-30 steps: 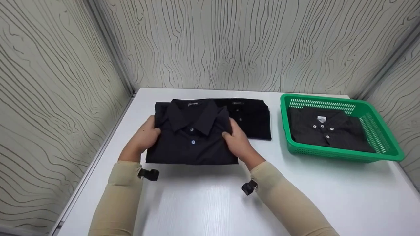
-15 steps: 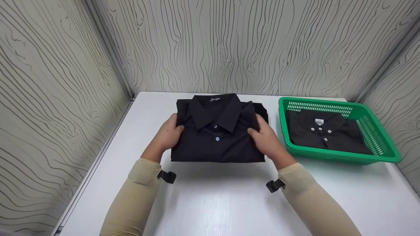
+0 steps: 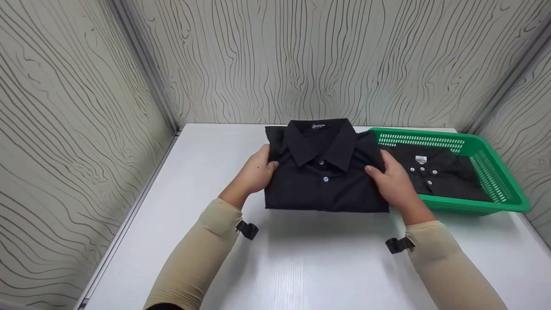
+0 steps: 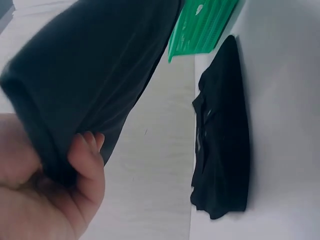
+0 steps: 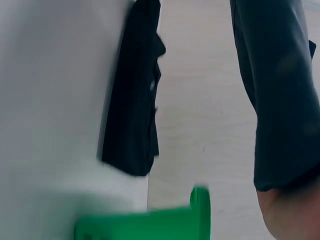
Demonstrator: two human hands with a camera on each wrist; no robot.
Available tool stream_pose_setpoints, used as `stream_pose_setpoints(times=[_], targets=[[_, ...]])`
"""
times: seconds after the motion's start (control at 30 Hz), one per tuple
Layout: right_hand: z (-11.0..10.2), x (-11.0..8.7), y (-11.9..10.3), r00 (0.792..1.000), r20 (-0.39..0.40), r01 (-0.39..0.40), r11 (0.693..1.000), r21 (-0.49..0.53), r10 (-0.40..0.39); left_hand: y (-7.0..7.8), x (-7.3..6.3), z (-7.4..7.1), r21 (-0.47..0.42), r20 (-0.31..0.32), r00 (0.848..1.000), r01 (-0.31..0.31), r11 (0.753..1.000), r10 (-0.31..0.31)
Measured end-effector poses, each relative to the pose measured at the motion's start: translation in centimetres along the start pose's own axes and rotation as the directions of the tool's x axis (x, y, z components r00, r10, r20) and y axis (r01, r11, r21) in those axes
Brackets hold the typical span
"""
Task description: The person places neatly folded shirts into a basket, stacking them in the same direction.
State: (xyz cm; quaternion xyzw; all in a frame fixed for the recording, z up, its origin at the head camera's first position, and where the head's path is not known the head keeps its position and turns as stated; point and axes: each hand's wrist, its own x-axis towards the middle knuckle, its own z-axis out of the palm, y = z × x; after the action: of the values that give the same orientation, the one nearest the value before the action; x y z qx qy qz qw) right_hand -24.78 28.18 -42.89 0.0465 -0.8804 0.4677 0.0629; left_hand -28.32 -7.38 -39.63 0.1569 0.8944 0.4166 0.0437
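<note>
Only in wrist views, another black shirt (image 4: 225,130) below the held shirt (image 3: 318,191).

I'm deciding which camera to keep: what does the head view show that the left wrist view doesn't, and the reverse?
Only the head view shows the right hand and, inside the green perforated basket, a black shirt with a white label.

Only the left wrist view shows another folded black shirt lying on the white table; in the head view, the raised one apparently hides it.

Both show the left hand gripping a folded black collared shirt, plus basket and table.
</note>
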Motion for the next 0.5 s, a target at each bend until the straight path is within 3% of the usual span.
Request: stream_pose_setpoints(times=[0.5], targets=[[-7.1,-1.1,4.2,0.981,-0.193,-0.063,0.978,-0.2,0.023,5.1,4.6,7.4,0.081,0.088,0.991,-0.106,0.991,0.099]])
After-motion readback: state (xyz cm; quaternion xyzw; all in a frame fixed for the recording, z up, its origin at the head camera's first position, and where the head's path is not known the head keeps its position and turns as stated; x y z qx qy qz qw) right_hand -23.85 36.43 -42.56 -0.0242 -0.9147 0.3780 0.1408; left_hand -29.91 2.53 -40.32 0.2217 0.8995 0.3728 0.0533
